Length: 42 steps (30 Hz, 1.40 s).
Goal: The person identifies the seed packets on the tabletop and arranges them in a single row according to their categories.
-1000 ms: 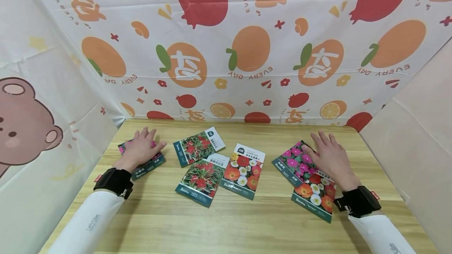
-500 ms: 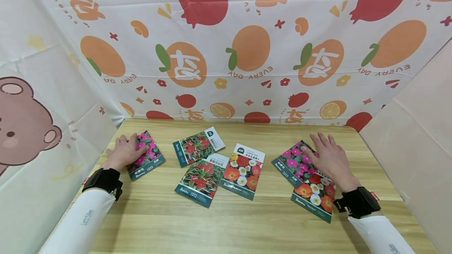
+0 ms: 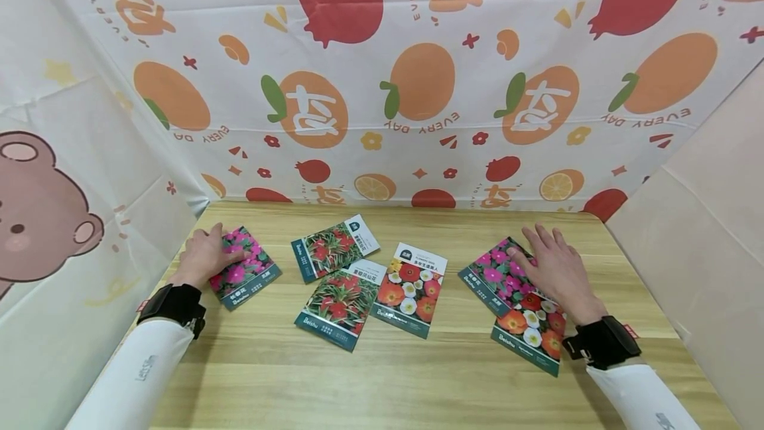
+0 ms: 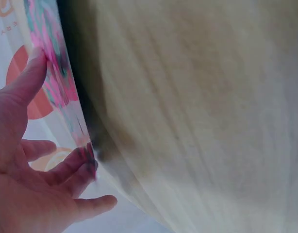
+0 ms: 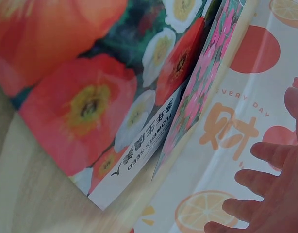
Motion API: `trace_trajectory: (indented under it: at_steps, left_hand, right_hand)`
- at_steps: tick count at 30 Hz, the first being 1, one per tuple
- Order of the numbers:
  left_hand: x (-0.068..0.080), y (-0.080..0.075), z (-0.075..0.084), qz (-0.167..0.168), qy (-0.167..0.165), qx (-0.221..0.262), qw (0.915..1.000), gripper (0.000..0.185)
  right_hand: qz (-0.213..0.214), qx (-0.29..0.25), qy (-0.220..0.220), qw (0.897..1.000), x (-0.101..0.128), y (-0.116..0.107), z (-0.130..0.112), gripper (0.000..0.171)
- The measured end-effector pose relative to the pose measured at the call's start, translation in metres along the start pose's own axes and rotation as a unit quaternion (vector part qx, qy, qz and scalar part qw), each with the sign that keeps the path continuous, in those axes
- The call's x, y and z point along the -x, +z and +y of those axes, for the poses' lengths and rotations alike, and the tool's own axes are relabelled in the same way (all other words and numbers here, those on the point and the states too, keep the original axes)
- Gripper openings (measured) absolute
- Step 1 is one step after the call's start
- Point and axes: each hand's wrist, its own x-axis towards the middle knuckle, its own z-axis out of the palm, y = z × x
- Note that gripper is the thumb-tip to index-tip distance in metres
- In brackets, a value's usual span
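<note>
At the left, my left hand [image 3: 201, 259] holds a seed packet [image 3: 253, 263] with pink flowers and a dark green band. In the left wrist view, its thumb [image 4: 30, 73] lies on the packet's face and two fingertips [image 4: 83, 167] bend at its edge. My right hand [image 3: 558, 279] is spread over two overlapping packets, its fingers nearly straight. One is a pink-flower packet [image 3: 497, 274]; the other, with orange and white poppies [image 3: 531, 337], lies partly under it. The right wrist view shows the fingers [image 5: 258, 182] apart from these packets.
Between the hands lie two packets with red flowers and spiky leaves, an upper one [image 3: 328, 251] and a lower one [image 3: 337, 307]. A poppy packet [image 3: 412, 287] overlaps beside them. A fruit-print cloth [image 3: 358, 164] hangs behind the wooden table [image 3: 406, 377].
My left hand has slid left off the top of its pink packet to that packet's left edge, and the packet has turned slightly. The right hand has stayed in place.
</note>
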Motion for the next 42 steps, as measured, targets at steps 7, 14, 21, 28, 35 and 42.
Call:
trace_trajectory:
  at_steps: [7,14,21,28,35,42]
  left_hand:
    - [0.001,-0.002,0.0,0.084,0.068,0.012,0.9941,0.06]
    - [0.0,-0.022,0.008,0.076,0.103,0.043,0.9909,0.035]
    - [0.001,-0.044,0.023,0.019,0.093,0.047,0.9943,0.039]
    - [0.004,-0.069,0.047,0.01,0.099,0.108,0.9892,0.042]
    - [0.017,-0.092,0.082,-0.012,0.106,0.145,0.9836,0.047]
    - [0.024,-0.088,0.127,-0.033,0.143,0.197,0.9693,0.05]
  right_hand:
    - [0.001,-0.004,-0.002,1.0,0.0,-0.001,-0.003,0.076]
    - [0.001,-0.009,-0.001,1.0,-0.001,-0.001,-0.006,0.078]
    - [0.014,-0.011,-0.008,1.0,-0.001,0.0,-0.009,0.076]
    - [0.025,-0.028,-0.021,0.999,-0.001,-0.004,-0.017,0.073]
    - [0.014,-0.051,-0.036,0.998,-0.004,-0.011,-0.035,0.074]
    - [0.021,-0.1,-0.05,0.994,-0.006,-0.011,-0.062,0.069]
